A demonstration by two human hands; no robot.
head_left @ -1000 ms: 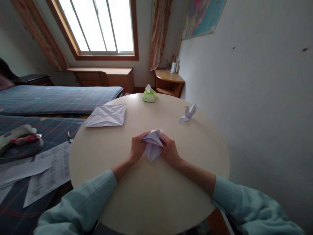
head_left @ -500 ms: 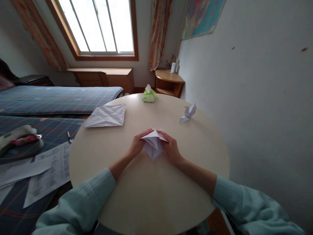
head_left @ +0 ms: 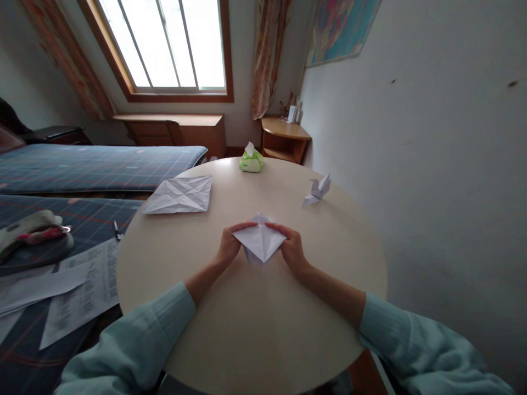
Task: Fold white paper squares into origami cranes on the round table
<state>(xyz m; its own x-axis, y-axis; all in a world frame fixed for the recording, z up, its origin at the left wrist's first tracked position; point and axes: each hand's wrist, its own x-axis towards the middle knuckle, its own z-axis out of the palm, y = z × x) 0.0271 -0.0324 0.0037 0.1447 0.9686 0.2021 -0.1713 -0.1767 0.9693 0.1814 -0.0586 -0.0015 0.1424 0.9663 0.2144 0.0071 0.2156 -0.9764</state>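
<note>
Between my two hands is a piece of folded white paper (head_left: pixel 261 240), shaped like a diamond with a crease down its middle. My left hand (head_left: pixel 230 242) pinches its left corner, the forefinger lying along the upper edge. On the other side my right hand (head_left: pixel 291 247) grips the right corner in much the same way. The underside of the paper is hidden. A folded paper crane (head_left: pixel 318 189) stands farther back on the right. To the back left lies a creased sheet of white paper (head_left: pixel 181 195).
All this is on a round cream table (head_left: pixel 255 329). A green tissue pack (head_left: pixel 251 160) sits at its far edge. Left of the table, a bed with a plaid cover holds printed sheets (head_left: pixel 82 296) and a pen (head_left: pixel 117 230). A white wall (head_left: pixel 444 181) rises at the right.
The folded paper has opened out sideways into a wider, flatter diamond, its front flap now smooth. My hands have moved slightly apart, still gripping its corners.
</note>
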